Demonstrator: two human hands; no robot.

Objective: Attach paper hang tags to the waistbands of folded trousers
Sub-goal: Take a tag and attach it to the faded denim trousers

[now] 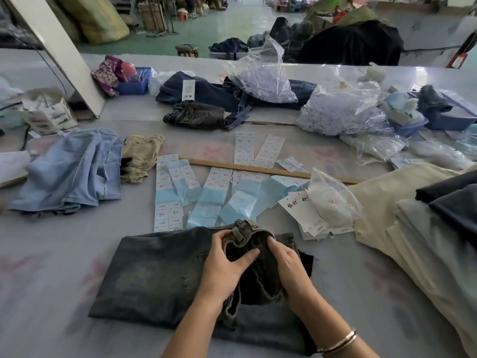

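Partly the right hand hides its own fingertips in the waistband, so its grip is hard to read, though the fingers curl into the cloth. Left hand pinches the waistband too, thumb on top. Folded jeans lie on the table, near the tags.

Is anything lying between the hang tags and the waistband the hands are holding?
Nothing visible. Both the left hand and right hand grip the waistband; the hang tags lie apart to its right, bare table between.
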